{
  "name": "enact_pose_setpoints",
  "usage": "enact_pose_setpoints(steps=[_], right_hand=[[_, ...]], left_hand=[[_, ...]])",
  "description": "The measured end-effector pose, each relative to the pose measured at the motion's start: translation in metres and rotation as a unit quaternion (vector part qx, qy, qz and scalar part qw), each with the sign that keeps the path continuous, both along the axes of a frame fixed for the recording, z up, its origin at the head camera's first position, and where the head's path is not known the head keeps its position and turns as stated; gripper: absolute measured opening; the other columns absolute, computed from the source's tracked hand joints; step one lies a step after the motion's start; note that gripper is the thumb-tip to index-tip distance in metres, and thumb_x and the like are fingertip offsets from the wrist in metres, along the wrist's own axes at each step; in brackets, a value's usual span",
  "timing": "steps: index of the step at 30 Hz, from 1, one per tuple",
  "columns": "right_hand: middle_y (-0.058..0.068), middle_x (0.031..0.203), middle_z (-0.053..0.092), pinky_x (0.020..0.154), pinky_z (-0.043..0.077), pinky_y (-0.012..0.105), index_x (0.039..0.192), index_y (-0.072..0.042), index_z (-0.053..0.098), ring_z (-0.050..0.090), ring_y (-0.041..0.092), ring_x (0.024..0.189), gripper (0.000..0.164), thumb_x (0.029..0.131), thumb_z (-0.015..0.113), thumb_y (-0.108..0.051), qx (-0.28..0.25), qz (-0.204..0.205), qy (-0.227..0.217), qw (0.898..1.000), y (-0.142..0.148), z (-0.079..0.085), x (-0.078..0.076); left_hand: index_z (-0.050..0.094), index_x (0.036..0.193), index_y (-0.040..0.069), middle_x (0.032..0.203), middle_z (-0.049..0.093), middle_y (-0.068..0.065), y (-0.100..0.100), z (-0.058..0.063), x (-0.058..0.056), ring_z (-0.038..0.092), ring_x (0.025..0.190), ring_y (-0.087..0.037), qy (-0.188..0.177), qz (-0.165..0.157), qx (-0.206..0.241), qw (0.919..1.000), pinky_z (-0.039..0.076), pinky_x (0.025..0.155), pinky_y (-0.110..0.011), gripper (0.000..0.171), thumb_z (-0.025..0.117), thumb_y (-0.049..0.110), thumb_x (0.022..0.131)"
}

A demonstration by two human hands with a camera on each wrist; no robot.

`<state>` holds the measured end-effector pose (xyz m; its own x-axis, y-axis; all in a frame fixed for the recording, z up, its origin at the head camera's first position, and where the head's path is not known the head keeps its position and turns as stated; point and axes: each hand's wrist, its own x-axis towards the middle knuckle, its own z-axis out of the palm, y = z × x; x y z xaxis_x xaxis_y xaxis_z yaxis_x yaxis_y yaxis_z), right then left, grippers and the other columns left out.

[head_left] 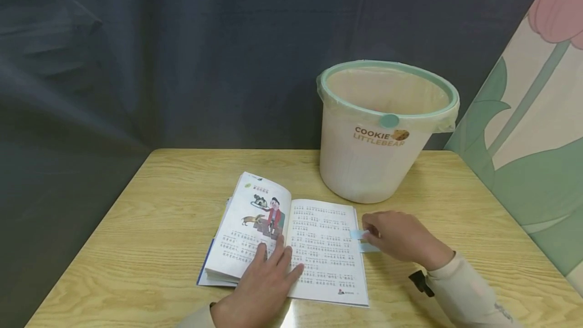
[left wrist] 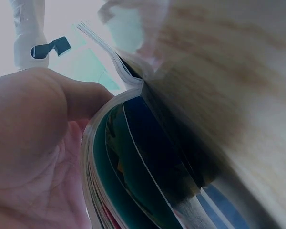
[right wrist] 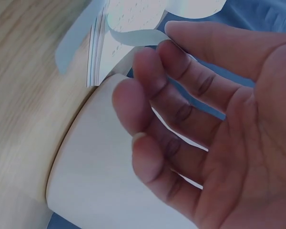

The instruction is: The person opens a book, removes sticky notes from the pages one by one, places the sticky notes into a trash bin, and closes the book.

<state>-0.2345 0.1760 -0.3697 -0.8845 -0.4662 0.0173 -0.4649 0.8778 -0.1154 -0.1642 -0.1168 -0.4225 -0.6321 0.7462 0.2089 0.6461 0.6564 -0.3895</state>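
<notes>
An open book (head_left: 324, 272) lies on the wooden table, with a picture and printed text on its left page. My left hand (head_left: 259, 287) rests across the lower middle of the pages, fingers spread and pointing away. In the left wrist view its thumb (left wrist: 88, 98) lies against the curved pages. My right hand (head_left: 403, 237) is beside the book's right edge. Between thumb and forefinger it pinches the end of a light-blue paper strip (right wrist: 140, 37), whose other end lies on the right page. A second light-blue strip (head_left: 369, 248) sticks out from the same edge, just nearer to me.
Behind the book, to the right, stands a white bin (head_left: 364, 166) with a green rim and a clear liner. A dark curtain (head_left: 227, 65) hangs behind the table (head_left: 136, 247). On the right is a wall (head_left: 542, 166) with a flower pattern.
</notes>
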Motion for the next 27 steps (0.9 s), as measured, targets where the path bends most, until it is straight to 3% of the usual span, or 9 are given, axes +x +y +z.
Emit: enact_pose_setpoints(steps=[14, 27], right_hand=[[-0.009, 0.069, 0.061, 0.054, 0.044, 0.031, 0.075, -0.026, 0.055, 0.049, 0.005, 0.061, 0.013, 0.083, 0.065, -0.024, -0.011, 0.009, 0.005, 1.0, -0.007, -0.003, 0.002], [-0.009, 0.071, 0.064, 0.057, 0.048, 0.031, 0.078, -0.026, 0.054, 0.053, 0.003, 0.063, 0.013, 0.084, 0.065, -0.023, -0.031, 0.034, -0.009, 0.999, -0.012, -0.005, 0.005]], left_hand=[[0.062, 0.122, 0.027, 0.12, 0.057, -0.013, 0.0, 0.0, 0.0, 0.042, 0.122, -0.036, 0.003, 0.002, 0.0, 1.0, 0.039, 0.087, -0.049, 0.041, 0.058, 0.028, 0.081], [0.061, 0.123, 0.027, 0.12, 0.058, -0.013, 0.0, -0.001, -0.001, 0.041, 0.123, -0.037, -0.005, -0.002, 0.004, 1.0, 0.04, 0.085, -0.049, 0.041, 0.057, 0.031, 0.082]])
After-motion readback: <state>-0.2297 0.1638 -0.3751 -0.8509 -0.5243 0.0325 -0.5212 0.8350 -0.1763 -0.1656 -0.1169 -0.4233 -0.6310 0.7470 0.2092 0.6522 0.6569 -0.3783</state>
